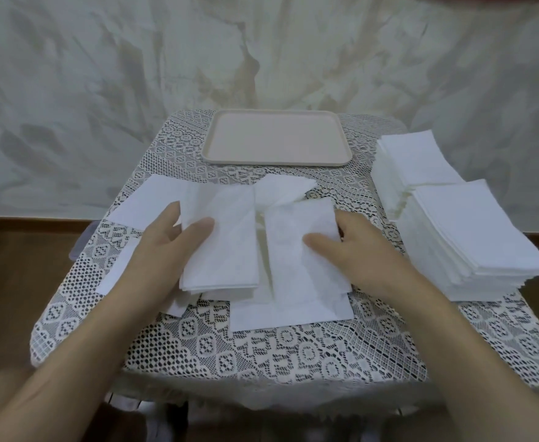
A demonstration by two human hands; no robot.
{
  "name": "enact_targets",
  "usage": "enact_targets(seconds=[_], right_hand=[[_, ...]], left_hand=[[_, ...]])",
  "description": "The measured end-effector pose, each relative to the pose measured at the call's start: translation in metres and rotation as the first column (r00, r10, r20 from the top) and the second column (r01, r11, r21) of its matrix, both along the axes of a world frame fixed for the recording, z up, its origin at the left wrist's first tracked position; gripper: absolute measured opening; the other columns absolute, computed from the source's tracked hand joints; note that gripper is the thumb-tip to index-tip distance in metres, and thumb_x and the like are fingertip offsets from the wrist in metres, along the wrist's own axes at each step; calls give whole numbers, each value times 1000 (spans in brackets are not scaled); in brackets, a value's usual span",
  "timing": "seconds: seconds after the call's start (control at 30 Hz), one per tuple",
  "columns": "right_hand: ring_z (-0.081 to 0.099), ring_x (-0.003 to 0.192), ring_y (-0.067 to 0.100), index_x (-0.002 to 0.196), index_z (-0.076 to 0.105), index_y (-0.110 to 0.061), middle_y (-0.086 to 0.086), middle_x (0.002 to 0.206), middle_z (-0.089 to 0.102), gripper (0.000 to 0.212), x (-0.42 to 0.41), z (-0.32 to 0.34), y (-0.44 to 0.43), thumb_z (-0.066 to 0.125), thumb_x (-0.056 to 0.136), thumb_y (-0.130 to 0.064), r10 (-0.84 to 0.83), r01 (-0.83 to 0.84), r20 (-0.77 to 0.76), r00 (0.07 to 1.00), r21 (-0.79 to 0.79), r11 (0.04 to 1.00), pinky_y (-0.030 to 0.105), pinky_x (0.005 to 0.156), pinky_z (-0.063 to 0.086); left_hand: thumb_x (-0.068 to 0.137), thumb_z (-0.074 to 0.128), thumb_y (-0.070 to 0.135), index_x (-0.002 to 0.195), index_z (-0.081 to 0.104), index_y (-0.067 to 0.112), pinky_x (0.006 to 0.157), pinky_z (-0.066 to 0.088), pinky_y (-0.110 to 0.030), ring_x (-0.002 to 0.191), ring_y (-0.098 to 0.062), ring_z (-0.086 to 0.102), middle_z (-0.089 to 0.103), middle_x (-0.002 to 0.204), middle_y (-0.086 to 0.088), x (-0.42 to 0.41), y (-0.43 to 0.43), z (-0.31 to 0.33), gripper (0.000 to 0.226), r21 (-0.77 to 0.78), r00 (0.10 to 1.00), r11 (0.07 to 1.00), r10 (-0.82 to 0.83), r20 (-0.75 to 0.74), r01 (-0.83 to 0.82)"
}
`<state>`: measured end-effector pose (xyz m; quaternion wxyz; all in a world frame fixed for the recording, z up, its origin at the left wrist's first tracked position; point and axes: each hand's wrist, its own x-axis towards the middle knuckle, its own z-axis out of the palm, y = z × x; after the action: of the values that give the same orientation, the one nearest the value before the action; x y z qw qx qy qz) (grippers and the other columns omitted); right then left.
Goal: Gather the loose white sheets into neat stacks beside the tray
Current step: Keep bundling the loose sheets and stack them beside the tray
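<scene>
Loose white sheets (293, 312) lie scattered and overlapping on the middle of the lace-covered table. My left hand (166, 244) grips a small pile of sheets (223, 244), thumb on top and fingers at its left edge. To the right, my right hand (357, 250) pinches another sheet (293, 231), thumb pressed on top and fingers behind its right edge. A rumpled sheet (284, 186) sits just behind both piles. Flat sheets (143, 202) also lie at the left. The beige tray (274, 161) stands at the far middle, with nothing in it.
Two tall neat stacks of white sheets stand on the table's right side, one far (421, 154) and one near (472, 234). The lace tablecloth (261, 355) covers a small table. A draped wall cloth hangs behind, and dark wood floor shows at both sides.
</scene>
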<state>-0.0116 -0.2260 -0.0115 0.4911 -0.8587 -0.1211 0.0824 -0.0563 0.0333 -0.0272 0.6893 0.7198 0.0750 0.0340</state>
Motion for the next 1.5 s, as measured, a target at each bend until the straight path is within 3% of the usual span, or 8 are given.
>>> enact_targets(seconds=[0.13, 0.4, 0.57, 0.73, 0.87, 1.07, 1.23, 1.5], right_hand=[[71, 79, -4, 101, 68, -29, -21, 90, 76, 15, 0, 1, -4, 61, 101, -15, 37, -32, -32, 999, 138, 990, 13, 63, 52], [75, 89, 17, 105, 72, -22, -3, 99, 79, 21, 1, 4, 2, 68, 95, -5, -55, 81, -71, 996, 444, 892, 37, 81, 60], [76, 88, 21, 105, 73, -16, 5, 100, 80, 21, -4, 11, 19, 66, 93, 0, -18, 102, -135, 991, 647, 755, 35, 79, 63], [77, 85, 27, 105, 71, -13, 6, 94, 79, 12, -9, 1, 42, 71, 94, -9, -97, 119, -69, 993, 481, 869, 51, 80, 62], [75, 81, 32, 102, 69, -11, 11, 89, 78, 8, -12, 2, 48, 71, 94, -10, -107, 113, -38, 994, 437, 892, 53, 74, 59], [75, 77, 26, 96, 69, -18, 4, 84, 78, 1, -14, 1, 48, 70, 96, -17, -112, 109, -15, 994, 395, 912, 39, 66, 60], [65, 67, 22, 89, 65, -34, -6, 76, 71, 11, -7, -2, 35, 65, 85, -43, -241, 204, 148, 959, 225, 953, 54, 67, 58], [58, 48, 13, 83, 63, -13, -6, 55, 60, 14, -12, 3, 31, 71, 94, -9, -152, 167, -71, 986, 386, 907, 24, 42, 49]], left_hand=[[105, 61, 28, 121, 68, 26, 36, 44, -29, 60, -23, 64, 72, 90, -9, -2, -3, 3, 18, -22, 1000, 1000, 3, 4, -3], [105, 61, 31, 121, 68, 26, 41, 48, -31, 71, -24, 68, 74, 103, -15, -4, -4, 5, 18, -47, 1000, 999, -4, 5, 4], [96, 65, 45, 123, 71, 38, 91, 37, -88, 104, -59, 62, 73, 123, -17, -5, -12, 6, 28, -147, 994, 984, -92, 65, 101], [111, 48, 26, 132, 62, 22, 46, 41, -15, 59, -7, 69, 78, 84, 10, -4, -28, 4, 26, -245, 995, 964, -101, 11, 101], [106, 52, 30, 120, 62, 33, 73, 59, -14, 96, 2, 75, 79, 105, 22, -5, -28, 4, 17, -279, 986, 949, -164, -39, 147], [100, 68, 33, 134, 63, 25, 100, 45, -70, 118, -36, 70, 77, 123, -8, -5, -28, 5, 36, -193, 990, 973, -138, -33, 129], [108, 52, 21, 129, 64, 27, 64, 60, -26, 100, -13, 77, 80, 116, 2, -3, -25, 1, 25, -192, 993, 976, -113, -34, 104], [108, 50, 19, 103, 57, 36, 64, 59, -17, 86, 2, 76, 79, 87, 21, -2, -28, 0, 20, -249, 988, 958, -152, -26, 141]])
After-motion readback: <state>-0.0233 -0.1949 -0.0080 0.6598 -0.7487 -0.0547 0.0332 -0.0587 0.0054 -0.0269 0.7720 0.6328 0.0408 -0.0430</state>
